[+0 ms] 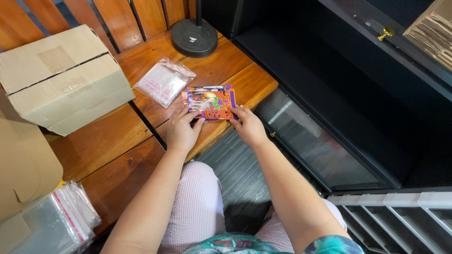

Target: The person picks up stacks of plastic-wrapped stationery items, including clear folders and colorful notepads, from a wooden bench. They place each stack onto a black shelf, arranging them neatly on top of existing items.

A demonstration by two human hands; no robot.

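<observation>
Pink striped cloth (197, 211) covers the lap nearest my view, with both forearms running forward from it.

I note at the near left a stack of clear plastic sleeves (61, 221) lying on the wooden surface (108, 141), partly under a flattened piece of cardboard (21, 164).

Left hand (182, 129): palm down on the surface, fingers spread and pressed on the near left edge of a bundle of small orange and purple packets (210, 102). The grip is flat and pinning the bundle, not closed around it.

Right hand (248, 124): at the surface's corner, fingertips touching the near right edge of the same packets. The grip is loose, fingers extended, steadying the bundle from that side.

The packets lie flat on the surface near its right edge, between the two hands and just beyond them.

Just beyond and left of the packets lies a small pile of clear bags (164, 81) with a pink strip, close to them but apart. Further left stands a taped cardboard box (61, 77). At the far end I see a round black base (194, 37) with a pole rising from it. To the right stands a dark cabinet (339, 94) with a glass panel.
</observation>
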